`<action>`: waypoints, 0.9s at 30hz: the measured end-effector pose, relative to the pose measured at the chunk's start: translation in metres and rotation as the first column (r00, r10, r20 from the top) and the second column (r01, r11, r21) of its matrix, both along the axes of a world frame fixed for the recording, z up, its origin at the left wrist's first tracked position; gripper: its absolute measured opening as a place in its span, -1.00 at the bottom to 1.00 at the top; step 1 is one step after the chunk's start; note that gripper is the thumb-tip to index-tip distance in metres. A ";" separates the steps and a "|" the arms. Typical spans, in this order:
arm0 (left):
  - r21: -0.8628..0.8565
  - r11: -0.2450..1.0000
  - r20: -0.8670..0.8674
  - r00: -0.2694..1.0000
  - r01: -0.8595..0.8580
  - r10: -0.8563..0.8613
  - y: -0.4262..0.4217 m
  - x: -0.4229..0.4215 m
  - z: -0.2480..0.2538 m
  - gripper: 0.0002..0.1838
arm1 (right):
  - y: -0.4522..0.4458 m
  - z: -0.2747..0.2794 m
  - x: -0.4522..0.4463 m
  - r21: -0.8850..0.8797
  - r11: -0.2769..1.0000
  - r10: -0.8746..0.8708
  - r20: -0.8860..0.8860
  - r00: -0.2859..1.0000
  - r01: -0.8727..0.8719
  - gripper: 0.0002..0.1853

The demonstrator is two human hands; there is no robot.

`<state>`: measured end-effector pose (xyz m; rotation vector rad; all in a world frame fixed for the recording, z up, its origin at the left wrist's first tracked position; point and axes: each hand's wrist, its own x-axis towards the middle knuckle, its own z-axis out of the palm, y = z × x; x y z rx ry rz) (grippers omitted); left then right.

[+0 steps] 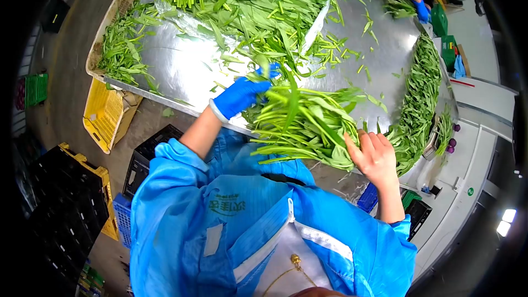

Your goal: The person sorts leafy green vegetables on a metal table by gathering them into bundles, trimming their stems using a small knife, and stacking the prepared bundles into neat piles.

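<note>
A loose bunch of water spinach [300,124], its cut stems toward the left, is gripped at its leafy end by my bare right hand [377,157], thumb on top. My left hand [242,96], in a blue glove, is above the stem side, its fingers closed on a leafy stalk that looks blurred. Beyond it lies a large heap of water spinach [247,5] on the metal table [176,58]. Cut stem pieces and stray leaves are scattered between the heap and the bunch.
A cream crate [93,58] with greens stands at the table's left, above a yellow crate [102,115]. A long row of greens [421,93] lines the right edge. Another person's blue-gloved hand [422,11] is at the far right. Black crates [60,198] stand lower left.
</note>
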<state>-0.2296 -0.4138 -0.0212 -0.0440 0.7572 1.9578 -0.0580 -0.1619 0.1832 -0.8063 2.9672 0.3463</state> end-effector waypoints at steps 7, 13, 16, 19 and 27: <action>-0.343 0.933 -0.329 0.944 -0.112 -0.008 -0.001 -0.006 0.021 -0.65 | -0.014 -0.001 0.003 -0.011 0.999 0.039 0.069 0.997 -0.039 -0.44; -0.400 0.878 -0.507 0.862 -0.263 0.027 -0.016 -0.037 0.040 -0.72 | -0.009 0.001 0.005 -0.016 1.000 0.025 0.034 0.999 -0.024 -0.43; -0.386 0.878 -0.488 0.870 -0.283 0.066 -0.009 -0.034 0.062 -0.76 | -0.011 0.008 0.002 -0.005 1.000 0.028 0.060 0.998 -0.028 -0.43; -0.375 0.777 -0.449 0.832 -0.506 0.325 -0.019 -0.067 0.062 -0.79 | -0.006 0.009 0.005 -0.024 0.999 0.026 0.022 0.999 -0.025 -0.41; -0.201 0.971 -0.928 0.293 0.127 -0.230 0.025 -0.023 0.086 -0.43 | -0.007 0.007 -0.003 0.005 1.000 0.019 0.028 0.999 -0.019 -0.38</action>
